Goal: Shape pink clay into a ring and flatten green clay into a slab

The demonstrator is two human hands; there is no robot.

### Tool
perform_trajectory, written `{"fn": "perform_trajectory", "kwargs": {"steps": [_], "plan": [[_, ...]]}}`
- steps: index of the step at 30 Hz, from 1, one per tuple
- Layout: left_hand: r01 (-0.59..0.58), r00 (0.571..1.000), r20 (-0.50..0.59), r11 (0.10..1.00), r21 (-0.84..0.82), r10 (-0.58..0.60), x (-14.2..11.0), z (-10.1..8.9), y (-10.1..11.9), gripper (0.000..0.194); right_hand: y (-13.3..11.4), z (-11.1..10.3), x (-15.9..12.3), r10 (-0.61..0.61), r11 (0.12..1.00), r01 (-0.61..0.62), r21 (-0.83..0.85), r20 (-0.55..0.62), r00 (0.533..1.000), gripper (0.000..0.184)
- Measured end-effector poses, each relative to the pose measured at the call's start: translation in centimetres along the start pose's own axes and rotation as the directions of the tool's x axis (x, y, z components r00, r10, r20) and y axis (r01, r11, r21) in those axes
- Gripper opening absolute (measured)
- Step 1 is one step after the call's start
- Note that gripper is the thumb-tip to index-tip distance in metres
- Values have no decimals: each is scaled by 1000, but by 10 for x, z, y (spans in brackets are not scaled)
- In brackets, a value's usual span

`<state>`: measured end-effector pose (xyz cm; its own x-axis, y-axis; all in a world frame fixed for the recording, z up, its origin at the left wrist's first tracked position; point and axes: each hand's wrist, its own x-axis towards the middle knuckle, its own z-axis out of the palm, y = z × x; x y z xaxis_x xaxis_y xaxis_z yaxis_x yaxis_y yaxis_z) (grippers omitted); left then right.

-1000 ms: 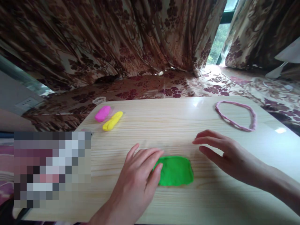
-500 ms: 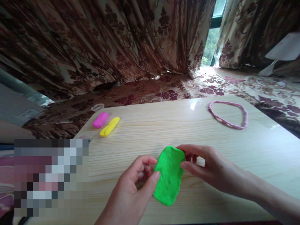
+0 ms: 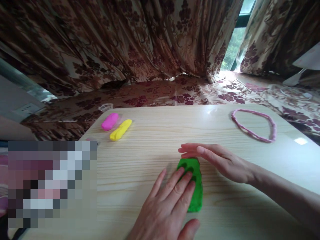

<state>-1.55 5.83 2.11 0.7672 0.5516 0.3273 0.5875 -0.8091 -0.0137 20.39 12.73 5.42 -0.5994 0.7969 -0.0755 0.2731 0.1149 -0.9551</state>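
A flattened green slab of modelling clay [image 3: 197,196] lies on the pale wood-grain table [image 3: 140,153]. My left hand [image 3: 170,203] is over its left side, palm down with fingers spread, and covers part of it; whether the fingers press on the clay or hover just above, I cannot tell. At the slab's far edge is my right hand [image 3: 220,160], its fingers stretched out to the left and holding nothing.
A pink clay piece [image 3: 110,121] and a yellow clay piece [image 3: 121,130] lie at the table's far left. A pink ring-shaped cord [image 3: 255,126] rests at the far right. Beyond the table are a floral-covered surface [image 3: 185,98], patterned curtains [image 3: 150,43] and a white lamp [image 3: 307,60].
The green clay has gone from being held up between both hands to lying on the table. My left hand has opened flat over it; my right hand has let go and straightened its fingers.
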Motion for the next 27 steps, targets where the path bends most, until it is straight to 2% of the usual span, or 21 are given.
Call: {"fn": "perform_trajectory", "kwargs": {"steps": [2,8,14,19,23,27], "plan": [[-9,1000,-17,1000,-12,9,-1,7,1,47,-2,3,5,22,996,-23,83,9,1000,44],[-47,998,-39,999,11,47,-5,16,-2,50,2,7,14,8,991,-18,133,69,998,48],[-71,996,-54,997,33,72,-5,21,-5,57,3,7,11,0,1000,-3,30,83,997,42],[-71,996,-50,997,42,73,-6,22,-5,58,8,4,10,7,996,-13,85,71,997,43],[-64,997,-37,997,32,65,-6,21,-6,59,10,4,7,43,998,-47,39,107,993,44],[-59,998,-21,998,33,60,-5,20,-5,58,9,4,7,28,998,-35,48,130,991,45]]}}
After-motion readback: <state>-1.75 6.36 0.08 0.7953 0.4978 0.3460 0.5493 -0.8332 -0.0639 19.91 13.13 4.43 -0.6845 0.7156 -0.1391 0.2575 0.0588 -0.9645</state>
